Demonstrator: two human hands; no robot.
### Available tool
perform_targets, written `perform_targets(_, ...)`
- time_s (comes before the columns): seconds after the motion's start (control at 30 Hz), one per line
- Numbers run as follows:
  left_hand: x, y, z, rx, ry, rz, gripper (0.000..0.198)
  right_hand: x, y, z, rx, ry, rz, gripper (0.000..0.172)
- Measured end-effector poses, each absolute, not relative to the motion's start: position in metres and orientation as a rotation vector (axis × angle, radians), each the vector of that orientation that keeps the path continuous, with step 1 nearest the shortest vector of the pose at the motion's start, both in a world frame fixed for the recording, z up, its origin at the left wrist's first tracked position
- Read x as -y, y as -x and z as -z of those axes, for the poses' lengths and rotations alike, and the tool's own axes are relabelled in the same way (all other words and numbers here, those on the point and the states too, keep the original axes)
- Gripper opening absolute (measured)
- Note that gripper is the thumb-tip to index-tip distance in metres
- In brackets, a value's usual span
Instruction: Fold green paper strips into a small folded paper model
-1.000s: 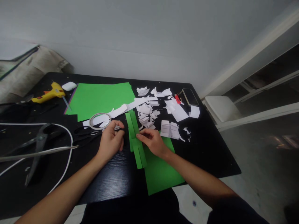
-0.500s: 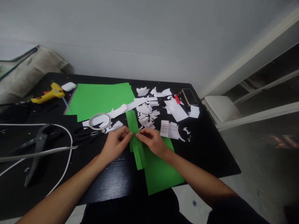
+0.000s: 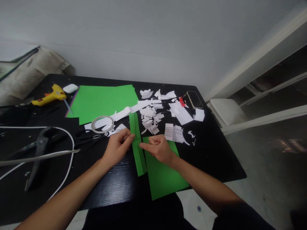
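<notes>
A black rectangular surface (image 3: 216, 153) with a faint wood grain stands against a plain grey wall (image 3: 153, 44). Well to the right of the grey-white round tape roll (image 3: 112, 120), past the edge of the surface, are a white padded seat (image 3: 227, 111) and a pale floor (image 3: 268, 198); far to its left, a beige bundle of cloth (image 3: 43, 70) reaches in. Just beyond the tape roll lie large bright green paper sheets (image 3: 103, 100), with a yellow glue gun (image 3: 56, 93) and a small white rounded case (image 3: 70, 88) farther off to its left. Black-handled scissors (image 3: 92, 137) sit just on the near side of the roll. Off to its right are torn white paper scraps (image 3: 150, 119) and, well apart, a dark-screened phone (image 3: 194, 99).

The long, narrow, folded green paper strip (image 3: 137, 150) is to the right of the tape roll and extends nearer to the person. Its long axis runs away from the person, leaning slightly left at the far end, which points at the wall; the near end points at the person.

The left hand (image 3: 118, 145), fingers curled, has its thumb at the strip's left edge; whether it clamps the paper I cannot tell. The right hand (image 3: 158, 148), fingers also curled, meets the right edge with one extended digit; its grip too is unclear.
</notes>
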State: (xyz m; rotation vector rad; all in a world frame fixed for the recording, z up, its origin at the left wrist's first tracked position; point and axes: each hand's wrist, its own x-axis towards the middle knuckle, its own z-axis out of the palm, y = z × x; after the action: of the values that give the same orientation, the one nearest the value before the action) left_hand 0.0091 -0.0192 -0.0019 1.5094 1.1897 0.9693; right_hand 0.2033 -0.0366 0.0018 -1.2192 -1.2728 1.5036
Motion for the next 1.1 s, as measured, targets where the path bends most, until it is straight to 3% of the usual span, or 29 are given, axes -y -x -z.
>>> perform_targets(0.2,0.019,-0.011,-0.001,-1.172,-1.503,-0.989,0.033,0.028,-0.204,0.006,1.237,1.144,-1.491,0.07)
perform_targets(0.47,0.02,-0.009,-0.002,-1.142,-1.467,-1.009,0.032,0.028,-0.201,0.003,1.198,1.127,-1.553,0.04)
perform_targets(1.1,0.018,-0.008,0.006,-1.077,-1.505,-0.86,0.029,0.025,-0.202,0.007,1.071,1.07,-1.667,0.036)
